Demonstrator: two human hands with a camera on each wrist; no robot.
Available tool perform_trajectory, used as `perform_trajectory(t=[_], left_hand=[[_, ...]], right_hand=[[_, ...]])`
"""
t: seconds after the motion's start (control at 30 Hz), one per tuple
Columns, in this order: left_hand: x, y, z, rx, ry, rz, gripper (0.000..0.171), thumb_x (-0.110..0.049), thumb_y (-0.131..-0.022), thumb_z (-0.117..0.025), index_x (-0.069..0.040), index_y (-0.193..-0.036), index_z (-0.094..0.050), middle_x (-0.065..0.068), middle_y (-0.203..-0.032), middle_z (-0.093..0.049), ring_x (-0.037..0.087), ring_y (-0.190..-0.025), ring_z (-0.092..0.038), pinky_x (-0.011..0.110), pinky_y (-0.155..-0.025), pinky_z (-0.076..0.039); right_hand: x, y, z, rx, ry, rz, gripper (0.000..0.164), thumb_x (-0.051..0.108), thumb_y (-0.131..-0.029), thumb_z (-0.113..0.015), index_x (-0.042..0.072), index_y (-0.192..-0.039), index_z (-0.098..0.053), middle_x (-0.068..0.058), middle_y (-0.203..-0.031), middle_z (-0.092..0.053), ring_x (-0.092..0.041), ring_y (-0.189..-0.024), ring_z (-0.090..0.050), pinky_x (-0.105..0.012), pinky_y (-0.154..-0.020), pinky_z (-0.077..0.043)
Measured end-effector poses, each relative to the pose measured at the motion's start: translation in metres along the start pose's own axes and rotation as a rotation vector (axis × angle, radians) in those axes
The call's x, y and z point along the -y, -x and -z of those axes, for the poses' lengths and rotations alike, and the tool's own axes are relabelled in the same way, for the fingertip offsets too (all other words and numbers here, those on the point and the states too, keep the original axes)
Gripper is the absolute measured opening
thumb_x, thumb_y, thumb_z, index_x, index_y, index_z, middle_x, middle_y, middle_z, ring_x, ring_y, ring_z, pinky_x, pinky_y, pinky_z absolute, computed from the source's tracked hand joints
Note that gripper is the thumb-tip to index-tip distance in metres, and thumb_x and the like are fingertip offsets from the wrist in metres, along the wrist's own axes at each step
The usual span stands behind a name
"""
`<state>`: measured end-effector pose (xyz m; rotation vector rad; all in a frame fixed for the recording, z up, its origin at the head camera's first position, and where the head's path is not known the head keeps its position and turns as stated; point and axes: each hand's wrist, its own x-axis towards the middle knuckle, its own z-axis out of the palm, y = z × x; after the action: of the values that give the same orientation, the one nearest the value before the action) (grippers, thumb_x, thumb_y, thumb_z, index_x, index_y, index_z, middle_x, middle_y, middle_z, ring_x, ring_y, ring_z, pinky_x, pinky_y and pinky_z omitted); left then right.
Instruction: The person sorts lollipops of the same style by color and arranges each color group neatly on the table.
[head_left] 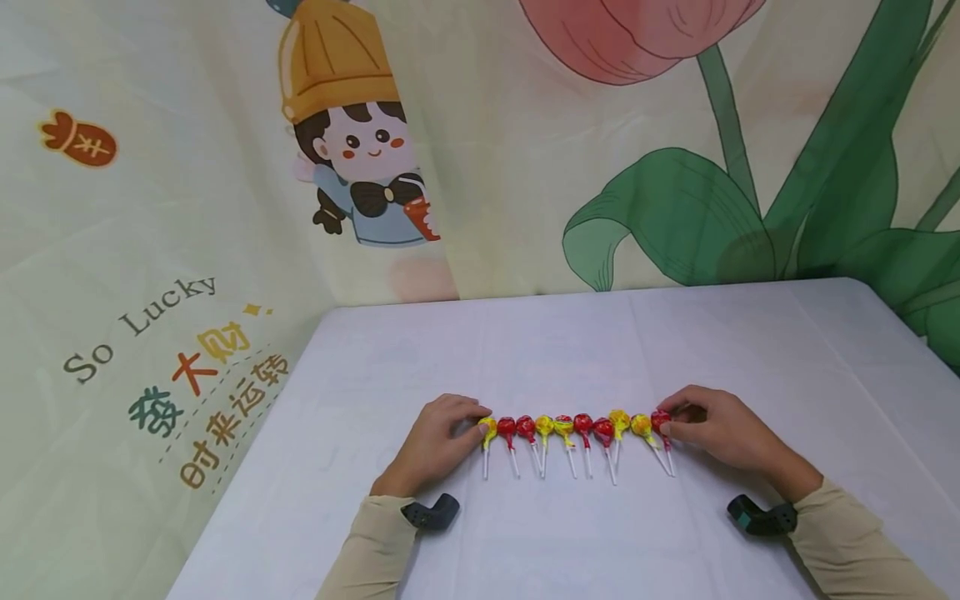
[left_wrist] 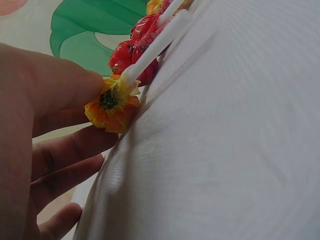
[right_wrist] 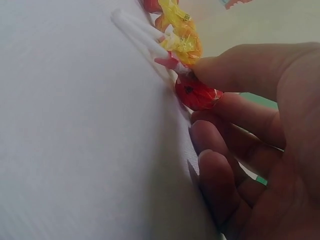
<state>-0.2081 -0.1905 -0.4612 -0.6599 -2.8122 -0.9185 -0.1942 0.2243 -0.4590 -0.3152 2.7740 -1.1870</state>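
Note:
Several wrapped lollipops lie side by side in a row on the white table, red and yellow heads away from me and white sticks toward me. At the row's left end my left hand (head_left: 442,437) pinches a yellow lollipop (left_wrist: 111,107) by its head, between thumb and fingers. My right hand (head_left: 712,425) pinches the red lollipop (right_wrist: 197,94) at the right end in the same way. Between them sit more lollipops, such as a red one (head_left: 582,423) near the middle. A yellow lollipop (head_left: 619,420) sits slightly farther back than its neighbours.
The white-covered table (head_left: 570,358) reaches back to a printed cloth backdrop (head_left: 495,167) with a cartoon figure, a tulip and lettering. Black wrist devices show at both cuffs, the left device (head_left: 431,512) and the right device (head_left: 761,515).

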Motion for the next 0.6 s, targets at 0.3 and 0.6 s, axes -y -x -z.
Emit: perform_trajectory(t=[0.3,0.6], left_hand=[[-0.0011,0.0004,0.0008,-0.007,-0.005,0.004,0.022,-0.023,-0.093,-0.072,-0.019,-0.115,-0.076,-0.006,-0.118,-0.066,0.016,-0.117,-0.056,0.044,-0.102,-0.044],[0.0005,0.0014,-0.0005,-0.006,-0.011,0.006,0.022,-0.022,-0.092,-0.072,-0.02,-0.114,-0.076,-0.007,-0.117,-0.066,0.014,-0.116,-0.056,0.043,-0.102,-0.045]], right_hand=[[0.0016,0.0,-0.0006,0.0,-0.02,-0.02,0.03,0.029,-0.09,-0.075,0.011,-0.112,-0.069,-0.001,-0.097,-0.062,-0.022,-0.091,-0.055,-0.035,-0.075,-0.049],[0.0015,-0.0006,-0.0046,-0.032,-0.029,-0.025,0.031,0.03,-0.09,-0.076,0.01,-0.113,-0.069,0.0,-0.1,-0.065,-0.02,-0.091,-0.057,-0.034,-0.076,-0.05]])
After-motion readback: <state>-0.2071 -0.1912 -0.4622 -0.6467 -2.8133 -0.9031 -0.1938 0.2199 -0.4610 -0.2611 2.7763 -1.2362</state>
